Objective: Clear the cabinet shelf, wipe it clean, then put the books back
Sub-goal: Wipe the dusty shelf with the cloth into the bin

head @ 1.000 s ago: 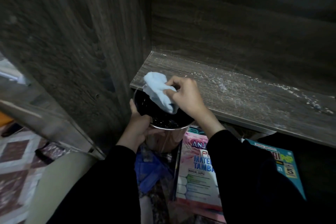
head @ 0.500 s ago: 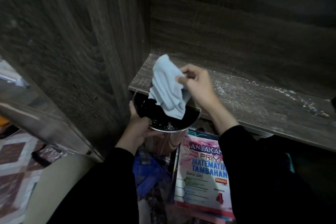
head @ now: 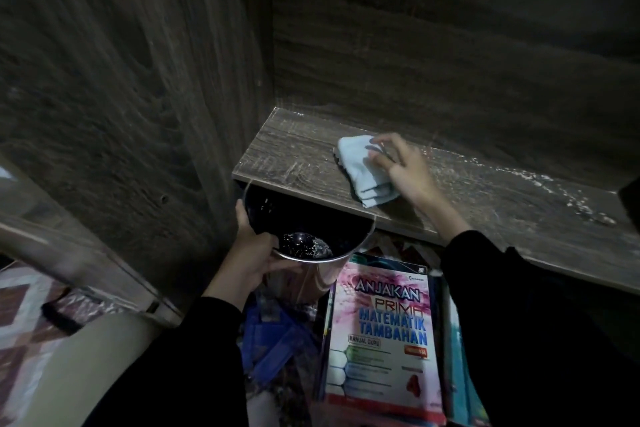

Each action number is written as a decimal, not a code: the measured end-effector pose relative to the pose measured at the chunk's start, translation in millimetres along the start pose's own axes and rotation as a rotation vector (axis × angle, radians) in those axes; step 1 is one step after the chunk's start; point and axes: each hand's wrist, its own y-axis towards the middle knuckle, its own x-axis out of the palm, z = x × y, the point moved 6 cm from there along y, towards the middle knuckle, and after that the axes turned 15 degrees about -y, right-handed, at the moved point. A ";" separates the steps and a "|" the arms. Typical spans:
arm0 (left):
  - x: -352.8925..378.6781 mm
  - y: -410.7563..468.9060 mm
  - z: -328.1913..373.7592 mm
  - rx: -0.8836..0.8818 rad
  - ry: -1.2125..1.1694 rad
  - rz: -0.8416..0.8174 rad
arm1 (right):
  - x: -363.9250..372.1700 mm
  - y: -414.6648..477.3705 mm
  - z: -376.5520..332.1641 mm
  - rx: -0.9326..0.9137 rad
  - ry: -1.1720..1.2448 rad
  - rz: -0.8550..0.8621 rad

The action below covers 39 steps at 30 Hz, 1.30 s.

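The dark wooden cabinet shelf carries white dust and crumbs along its back and right side. A light blue cloth lies on the shelf, and my right hand presses it down with spread fingers. Just under the shelf's front edge my left hand grips the rim of a shiny metal pot with crumbs and a little water inside. A pink book titled "Anjakan Prima Matematik Tambahan" lies below, with other books partly hidden under my right sleeve.
The cabinet's side panel rises close on the left. A blue plastic item lies under the pot beside the books. Patterned floor tiles show at far left. A dark object juts in at the shelf's right end.
My right hand lifted the cloth out of the pot and set it down on the shelf further right. The left hand kept the pot under the shelf edge.
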 end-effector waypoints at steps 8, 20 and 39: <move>-2.4 -3.9 0.5 -0.003 0.029 -0.008 | 43.9 -0.6 -11.3 -0.066 -0.680 0.015; -4.6 0.4 5.9 0.036 -0.024 0.034 | 88.4 -28.7 -87.7 -0.576 -0.333 -0.151; -3.8 2.1 13.6 0.023 -0.085 0.038 | 116.1 23.0 -105.3 -0.535 -0.568 -0.158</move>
